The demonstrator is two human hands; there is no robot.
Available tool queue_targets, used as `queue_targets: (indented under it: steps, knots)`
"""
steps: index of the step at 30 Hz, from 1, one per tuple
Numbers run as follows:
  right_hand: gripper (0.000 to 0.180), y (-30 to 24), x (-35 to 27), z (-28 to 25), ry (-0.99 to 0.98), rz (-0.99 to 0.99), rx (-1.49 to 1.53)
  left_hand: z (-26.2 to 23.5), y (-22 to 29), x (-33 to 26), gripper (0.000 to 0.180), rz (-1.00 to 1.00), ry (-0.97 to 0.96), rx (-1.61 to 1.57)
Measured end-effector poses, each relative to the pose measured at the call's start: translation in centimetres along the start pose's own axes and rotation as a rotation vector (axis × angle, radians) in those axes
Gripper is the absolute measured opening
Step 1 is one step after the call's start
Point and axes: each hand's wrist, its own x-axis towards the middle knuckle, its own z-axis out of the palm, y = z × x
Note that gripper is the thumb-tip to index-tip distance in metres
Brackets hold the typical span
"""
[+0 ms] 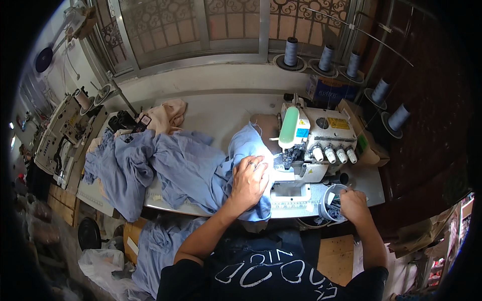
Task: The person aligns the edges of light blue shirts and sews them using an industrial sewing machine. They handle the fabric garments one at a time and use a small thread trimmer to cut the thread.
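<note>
Left hand (249, 179) flat on blue fabric (193, 170) | right hand (353, 204) at white tub (329, 200)

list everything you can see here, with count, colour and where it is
serger: 1, white with a pale green cover, on the table right of centre
blue cloth: a heap, light blue, across the table and hanging off its front edge
peach cloth: 1 piece, peach, behind the blue heap
thread cones: 5, grey-blue, on stands behind and right of the serger
second machine: 1, cream, far left
white tub: 1, white, at the table's right front edge
table: 1, white top
window grille: 1, metal, at the back
left hand: flat on the blue cloth by the needle, ring on one finger
right hand: at the white tub's rim
</note>
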Motion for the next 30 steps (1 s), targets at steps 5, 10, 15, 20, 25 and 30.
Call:
queue_targets:
  steps: [5, 10, 15, 20, 25, 30]
  knots:
    - [0.020, 1.9, -1.6, -2.1, 0.081, 0.056, 0.116, 0.2, 0.1, 0.5, 0.022, -0.021, 0.018, -0.017]
    - [0.024, 0.0, -2.9, -5.4, 0.131, 0.104, 0.617, 0.5, -0.2, 0.7, 0.021, -0.025, 0.048, 0.013]
    - [0.025, -4.2, -1.3, -5.8, 0.291, -0.121, 0.615, 0.9, -0.1, 1.0, 0.016, 0.006, 0.089, 0.006]
    - [0.015, -10.3, 5.3, -4.9, 0.529, -0.300, 0.155, 1.0, -0.4, 0.9, 0.016, -0.006, 0.116, -0.011]
    - [0.012, -14.8, 8.5, -6.2, 0.568, -0.193, -0.067, 1.2, -0.2, 0.9, 0.018, -0.013, 0.138, -0.027]
    - [0.011, -16.1, 9.0, -6.3, 0.625, -0.146, -0.076, 1.4, -0.4, 0.6, 0.019, -0.048, 0.101, -0.035]
